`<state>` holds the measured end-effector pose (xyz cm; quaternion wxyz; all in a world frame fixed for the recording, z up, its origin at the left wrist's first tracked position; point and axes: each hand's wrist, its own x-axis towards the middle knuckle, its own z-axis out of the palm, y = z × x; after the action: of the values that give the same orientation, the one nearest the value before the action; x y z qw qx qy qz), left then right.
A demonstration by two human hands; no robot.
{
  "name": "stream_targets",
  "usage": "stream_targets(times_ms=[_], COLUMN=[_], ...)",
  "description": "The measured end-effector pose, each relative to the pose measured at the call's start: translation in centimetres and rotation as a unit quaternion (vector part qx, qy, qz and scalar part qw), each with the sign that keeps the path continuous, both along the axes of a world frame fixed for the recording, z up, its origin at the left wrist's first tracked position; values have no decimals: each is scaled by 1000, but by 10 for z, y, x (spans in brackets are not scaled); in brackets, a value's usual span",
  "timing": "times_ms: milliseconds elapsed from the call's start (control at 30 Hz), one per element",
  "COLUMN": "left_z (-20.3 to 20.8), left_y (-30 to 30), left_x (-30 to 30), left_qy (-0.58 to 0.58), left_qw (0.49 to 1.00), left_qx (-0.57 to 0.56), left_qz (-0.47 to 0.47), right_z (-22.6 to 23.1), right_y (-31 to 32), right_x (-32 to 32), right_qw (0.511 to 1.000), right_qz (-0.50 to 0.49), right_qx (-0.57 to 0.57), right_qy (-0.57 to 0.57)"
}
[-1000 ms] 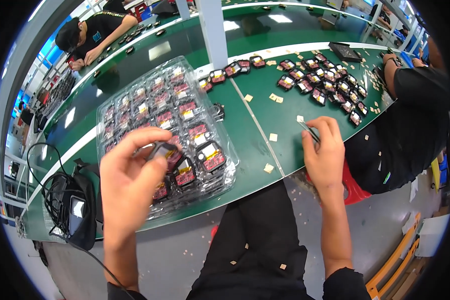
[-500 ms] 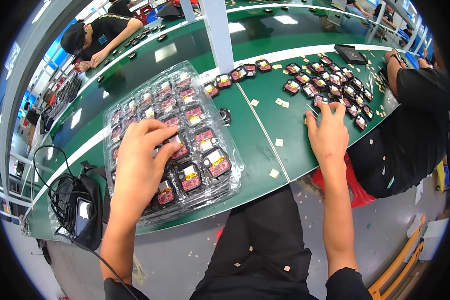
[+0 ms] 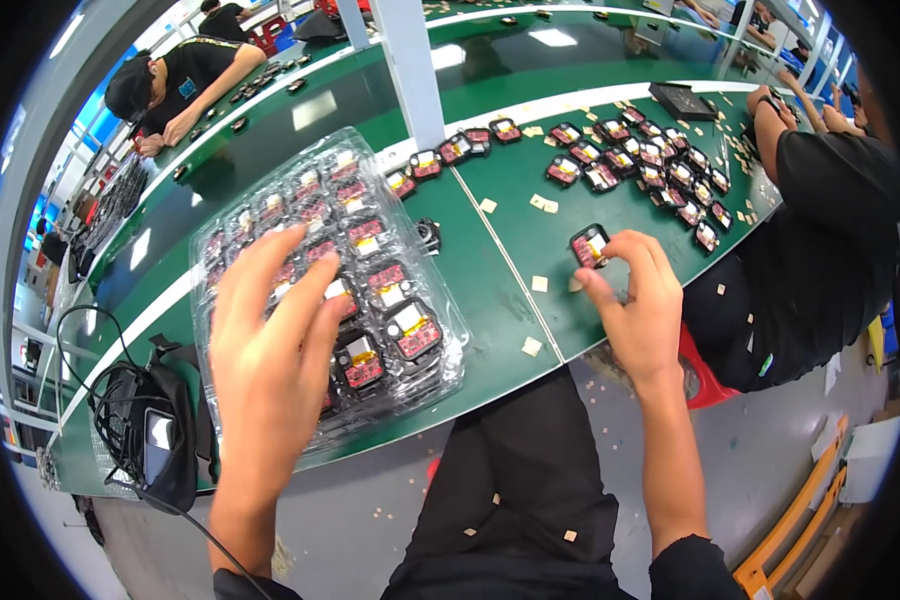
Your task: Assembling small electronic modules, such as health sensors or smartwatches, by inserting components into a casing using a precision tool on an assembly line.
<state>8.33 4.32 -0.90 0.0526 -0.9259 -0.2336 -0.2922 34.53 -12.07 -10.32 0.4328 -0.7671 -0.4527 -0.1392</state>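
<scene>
Between the thumb and fingers of my right hand (image 3: pixel 642 305) is a small black device housing (image 3: pixel 589 247) with a red circuit board and a white-and-yellow part inside. It is tilted, above the green table right of the seam. My left hand (image 3: pixel 275 345) is over a clear plastic tray (image 3: pixel 448 345), fingers apart, with nothing visible in its grasp. Similar housings fill many of the tray's pockets; one in the near right pocket (image 3: pixel 411 330) shows plainly. The left hand hides part of the tray. A loose cluster of housings (image 3: pixel 655 165) lies at the far right.
Several more housings (image 3: pixel 455 149) line up beside the grey post (image 3: pixel 407 75). Small beige squares (image 3: pixel 532 346) are scattered about. A black bag with cables (image 3: pixel 155 430) lies at the left. A co-worker (image 3: pixel 835 200) sits close on the right; another (image 3: pixel 185 90) works across the table.
My right hand has taken a housing from the cluster's near edge and brought it toward me. My left hand has spread its fingers and come away from a housing in the tray.
</scene>
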Motion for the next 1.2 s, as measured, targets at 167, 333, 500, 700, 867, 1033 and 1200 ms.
stream_targets(times_ms=[167,333,500,700,867,1033,1200], left_z=[-5,-54,-99,-107,-108,-105,-108], left_y=[-56,-102,-106,-114,-118,-121,-124], left_x=[-9,-1,-7,-5,-6,-5,-8], left_qy=[-122,-300,-240,-339,-411,-403,-382], left_qw=[910,551,412,399,367,380,406], left_qx=[-320,-757,-836,-820,-810,-812,-814], left_qz=[-235,-182,-271,-230,-201,-184,-161], right_z=[17,22,22,34,22,-8,-2], right_y=[-36,-47,-58,-68,-71,-73,-70], right_x=[-38,-58,-67,-92,-98,-97,-101], right_qw=[965,906,887,912,956,968,971], right_qz=[241,403,434,315,254,230,219], right_qx=[79,42,-2,-84,-121,-29,-40], right_qy=[72,120,160,250,83,-96,-91])
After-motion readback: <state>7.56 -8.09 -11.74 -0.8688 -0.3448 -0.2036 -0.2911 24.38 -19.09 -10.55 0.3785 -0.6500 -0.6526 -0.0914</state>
